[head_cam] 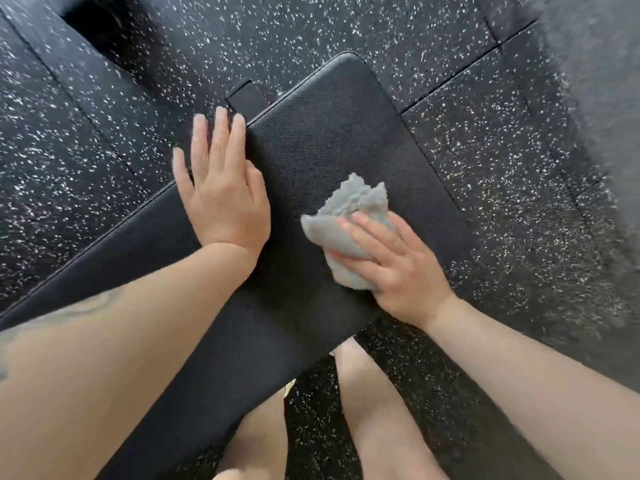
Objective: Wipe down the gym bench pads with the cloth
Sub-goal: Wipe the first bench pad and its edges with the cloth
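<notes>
A black padded gym bench (322, 133) runs diagonally from the lower left to the upper middle of the head view. My left hand (221, 181) lies flat with straight fingers on the pad's left edge, near its far end. A crumpled grey cloth (346, 230) sits on the pad to the right of that hand. My right hand (391, 261) grips the cloth, with the fingers over its top and the thumb under its near side, and holds it against the pad. Part of the cloth is hidden under this hand.
Black rubber floor tiles (485, 140) with white flecks surround the bench. A black bench foot (244, 95) sticks out past the pad's far left edge. My bare legs (367, 410) stand close to the bench's near side. A blurred grey surface (595, 98) fills the right edge.
</notes>
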